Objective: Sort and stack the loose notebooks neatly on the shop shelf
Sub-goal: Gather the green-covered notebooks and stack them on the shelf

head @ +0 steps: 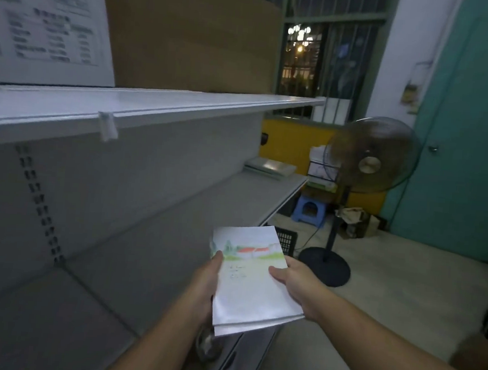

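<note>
I hold a small stack of white notebooks (251,284) with a painted landscape on the top cover, above the front edge of the grey shelf (150,244). My left hand (207,287) grips the stack's left edge, thumb on the cover. My right hand (293,282) grips the right edge, thumb on top and fingers underneath. Another pile of notebooks (269,167) lies flat at the far right end of the same shelf.
A white upper shelf (143,109) carries a big cardboard box (190,34) and a white printed carton (45,23). A pedestal fan (367,165), a blue stool (309,209), a black crate (286,240) and floor clutter stand to the right by a teal door (472,129).
</note>
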The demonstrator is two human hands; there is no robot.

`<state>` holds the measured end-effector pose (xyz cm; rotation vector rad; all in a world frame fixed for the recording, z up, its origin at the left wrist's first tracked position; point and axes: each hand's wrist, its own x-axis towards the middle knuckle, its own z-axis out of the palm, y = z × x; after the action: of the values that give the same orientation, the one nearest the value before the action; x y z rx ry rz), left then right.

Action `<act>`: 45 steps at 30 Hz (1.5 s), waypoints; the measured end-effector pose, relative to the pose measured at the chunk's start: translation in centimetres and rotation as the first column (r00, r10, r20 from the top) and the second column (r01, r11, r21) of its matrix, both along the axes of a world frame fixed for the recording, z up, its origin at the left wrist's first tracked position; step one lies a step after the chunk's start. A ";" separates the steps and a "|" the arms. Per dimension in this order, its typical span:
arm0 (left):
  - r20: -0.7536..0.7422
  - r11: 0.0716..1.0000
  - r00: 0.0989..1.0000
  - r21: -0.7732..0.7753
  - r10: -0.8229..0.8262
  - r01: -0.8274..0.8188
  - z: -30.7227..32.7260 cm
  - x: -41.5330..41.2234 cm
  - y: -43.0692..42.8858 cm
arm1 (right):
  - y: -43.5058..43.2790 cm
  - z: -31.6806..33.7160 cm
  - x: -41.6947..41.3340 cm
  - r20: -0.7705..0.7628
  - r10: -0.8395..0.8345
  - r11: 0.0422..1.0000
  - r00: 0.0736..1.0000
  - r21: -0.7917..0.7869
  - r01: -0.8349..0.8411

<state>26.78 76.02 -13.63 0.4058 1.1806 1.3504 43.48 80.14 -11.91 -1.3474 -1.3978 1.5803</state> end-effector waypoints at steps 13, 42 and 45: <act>0.081 0.978 0.977 -0.045 -0.197 0.201 -0.5 6.5 21.1 | 19.7 -0.4 7.1 -0.060 -0.117 0.992 0.991 -0.047 0.114; 0.007 0.964 0.965 0.047 0.261 -0.261 2.8 9.7 55.0 | 61.9 2.0 5.5 0.117 0.149 0.956 0.982 0.236 -0.173; -0.084 0.936 0.932 0.017 0.351 -0.351 2.6 8.2 57.5 | 65.4 1.8 4.1 0.166 0.222 0.923 0.961 0.281 -0.262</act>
<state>34.97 133.56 -11.07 0.2621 1.3691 1.6556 47.59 145.55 -10.12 -1.1458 -1.8636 1.3735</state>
